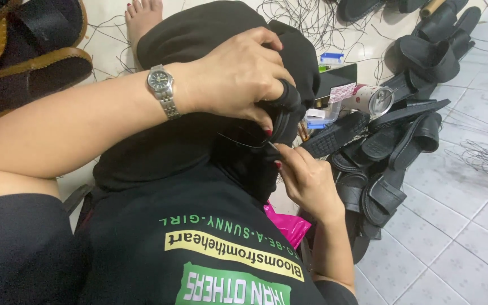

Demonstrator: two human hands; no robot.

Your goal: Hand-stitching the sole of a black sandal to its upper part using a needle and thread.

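My left hand, with a metal wristwatch on the wrist, grips a black sandal by its strap and holds it over my lap. My right hand sits just below it, fingertips pinched on a thin needle at the sandal's edge. A dark thread curves out from that spot. Most of the sandal is hidden by my left hand and my black clothing.
A heap of black sandals lies on the white tiled floor to my right, with a tin can and a small clear box beside it. Brown-edged soles lie top left. Loose black threads litter the floor. A pink bag pokes out by my lap.
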